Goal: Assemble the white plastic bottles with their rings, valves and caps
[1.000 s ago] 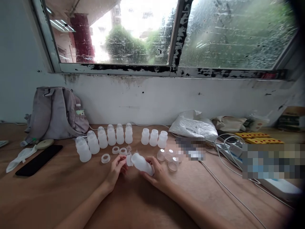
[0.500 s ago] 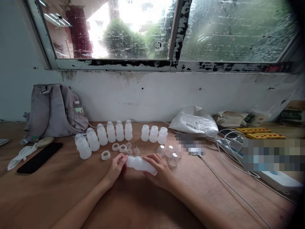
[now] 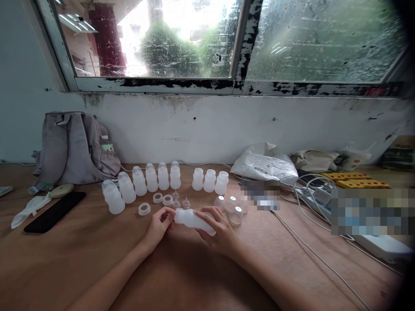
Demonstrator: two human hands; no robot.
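Observation:
A frosted white baby bottle (image 3: 189, 218) lies on its side in the air just above the table, between my hands. My right hand (image 3: 220, 229) is wrapped round its body, towards the base. At the neck end, my left hand (image 3: 162, 222) pinches with curled fingers; whatever part sits there is hidden behind them. Just beyond my left hand are clear teats (image 3: 186, 203) and white collar rings (image 3: 144, 209). Near my right hand stand several clear dome caps (image 3: 235, 216).
Several capped bottles (image 3: 139, 181) stand in a curved row at back left; three uncapped bottles (image 3: 210, 180) stand right of them. A black phone (image 3: 55, 211) and grey backpack (image 3: 71, 147) are at left. A silver bag (image 3: 264, 163), cables and a power strip (image 3: 379, 246) lie right.
My hands and the bottle stay nearly in place, shifting very slightly to the right. The view tilts a little; the standing bottles and loose parts have not moved.

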